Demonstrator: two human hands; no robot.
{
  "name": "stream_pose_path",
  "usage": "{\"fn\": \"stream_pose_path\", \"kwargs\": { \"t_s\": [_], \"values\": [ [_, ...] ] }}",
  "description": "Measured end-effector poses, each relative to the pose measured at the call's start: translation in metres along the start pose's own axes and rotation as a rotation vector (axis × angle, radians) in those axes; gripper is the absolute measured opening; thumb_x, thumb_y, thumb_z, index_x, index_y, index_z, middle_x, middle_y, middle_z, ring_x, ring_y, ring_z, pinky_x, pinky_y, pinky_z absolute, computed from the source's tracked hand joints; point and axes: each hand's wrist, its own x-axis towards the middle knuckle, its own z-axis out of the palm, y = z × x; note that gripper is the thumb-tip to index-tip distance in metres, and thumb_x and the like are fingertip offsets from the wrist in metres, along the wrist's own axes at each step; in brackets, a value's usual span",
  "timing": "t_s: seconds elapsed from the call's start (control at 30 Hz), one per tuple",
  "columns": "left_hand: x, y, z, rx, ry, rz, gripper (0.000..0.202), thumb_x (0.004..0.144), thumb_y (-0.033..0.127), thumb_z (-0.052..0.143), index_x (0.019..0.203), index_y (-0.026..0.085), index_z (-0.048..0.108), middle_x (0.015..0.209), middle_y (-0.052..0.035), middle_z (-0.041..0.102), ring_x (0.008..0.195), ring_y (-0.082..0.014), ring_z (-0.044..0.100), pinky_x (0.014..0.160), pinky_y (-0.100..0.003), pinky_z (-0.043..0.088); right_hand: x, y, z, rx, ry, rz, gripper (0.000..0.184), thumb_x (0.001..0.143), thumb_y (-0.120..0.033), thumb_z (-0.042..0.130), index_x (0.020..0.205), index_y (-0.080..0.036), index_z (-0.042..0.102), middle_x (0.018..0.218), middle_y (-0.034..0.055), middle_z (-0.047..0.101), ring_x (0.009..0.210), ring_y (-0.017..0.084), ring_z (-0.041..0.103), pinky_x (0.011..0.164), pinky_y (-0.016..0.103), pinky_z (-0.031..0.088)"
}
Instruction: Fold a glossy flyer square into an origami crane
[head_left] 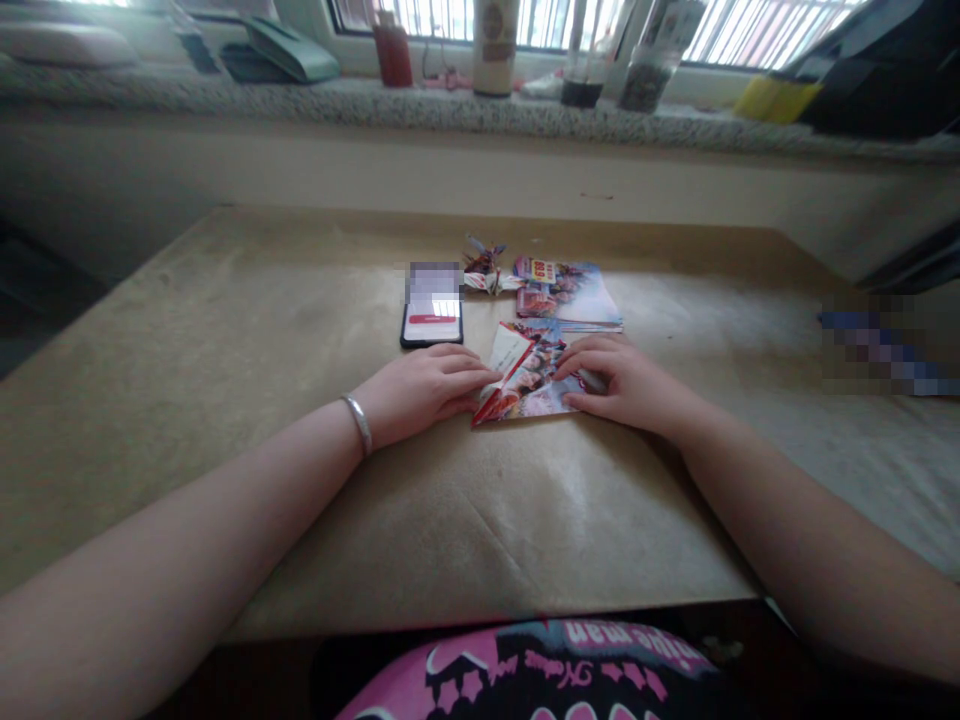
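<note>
A colourful printed paper sheet [536,385] lies on the table, its left side folded over into a slanted flap with a white patch and a red edge. My left hand [431,385] rests flat with fingers stretched out, their tips touching the flap at the sheet's left edge. On the right side, my right hand [619,380] lies over the sheet, fingers slightly bent and thumb apart. Just beyond sits a stack of similar printed sheets [581,295]. Behind my left hand lies a phone [433,325] with a lit screen, partly blurred.
Small folded paper pieces [487,268] stand between the phone and the stack. The brown table [375,540] reaches a wall with a granite windowsill [420,110], which carries a red container [393,50] and several jars. A blurred bluish object [885,350] is at the right.
</note>
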Motion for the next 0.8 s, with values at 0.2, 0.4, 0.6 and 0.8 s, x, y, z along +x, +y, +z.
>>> {"fn": "stream_pose_path", "kwargs": {
  "t_s": [0.2,0.4,0.6,0.8],
  "values": [
    [0.001,0.002,-0.001,0.071,0.016,0.024,0.035,0.095,0.036,0.048,0.124,0.02,0.06,0.112,-0.0098,0.067,0.104,-0.0193,0.062,0.089,-0.031,0.053,0.004,-0.007,0.006,-0.119,-0.014,-0.043,0.028,0.083,-0.028,0.06,0.109,-0.022,0.069,0.115,0.0091,0.065,0.114,0.025,0.055,0.102,0.044,0.043],
    [0.004,0.013,0.002,0.024,0.025,-0.004,0.033,0.093,0.041,0.05,0.111,0.02,0.068,0.106,-0.0079,0.069,0.094,-0.0165,0.066,0.083,-0.026,0.053,0.008,-0.017,0.01,-0.267,-0.037,-0.045,0.035,0.088,-0.025,0.051,0.119,-0.018,0.066,0.124,0.0091,0.063,0.12,0.026,0.052,0.105,0.044,0.041],
    [0.008,0.023,0.001,-0.032,0.033,0.022,0.026,0.094,0.032,0.05,0.106,0.02,0.069,0.102,-0.007,0.07,0.092,-0.0163,0.064,0.084,-0.027,0.052,0.012,-0.011,0.012,-0.369,-0.038,-0.056,0.036,0.091,-0.023,0.045,0.121,-0.02,0.064,0.126,0.0072,0.063,0.123,0.027,0.05,0.105,0.045,0.041],
    [0.008,0.022,0.002,-0.112,0.037,-0.01,0.022,0.094,0.022,0.048,0.1,0.019,0.069,0.103,-0.0052,0.07,0.091,-0.0149,0.064,0.085,-0.026,0.05,0.014,-0.013,0.015,-0.335,-0.042,-0.042,0.038,0.087,-0.015,0.047,0.121,-0.02,0.064,0.126,0.0066,0.063,0.116,0.025,0.054,0.103,0.044,0.042]
  ]
}}
